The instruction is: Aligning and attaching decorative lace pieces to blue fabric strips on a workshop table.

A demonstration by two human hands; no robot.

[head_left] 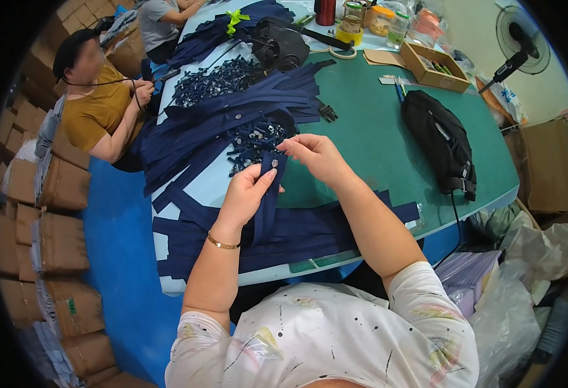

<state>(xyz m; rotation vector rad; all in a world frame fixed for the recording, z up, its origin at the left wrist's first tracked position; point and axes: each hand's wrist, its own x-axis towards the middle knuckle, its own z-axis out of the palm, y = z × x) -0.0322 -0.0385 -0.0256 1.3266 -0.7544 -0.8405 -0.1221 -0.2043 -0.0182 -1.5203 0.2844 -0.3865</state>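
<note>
My left hand (244, 194) is closed on a navy fabric strap (268, 210), its thumb just below a small silvery metal piece on the strap. The strap's lower part hangs down toward the near table edge. At the strap's upper end, the thumb and fingers of my right hand (319, 157) are pinched together; whatever lies between them is too small to name. Just beyond my hands is a pile of small navy pieces with shiny metal parts (251, 143). More navy straps (232, 116) lie in a long bundle past it, and another bundle (316, 229) lies under my forearms.
A black bag (439, 139) lies on the green tabletop (361, 149) at right. Farther back are a wooden box (436, 68), jars (381, 19) and a fan (520, 42). A co-worker (99, 107) sits at left, near stacked cartons (67, 239). A black buckle (327, 111) lies mid-table.
</note>
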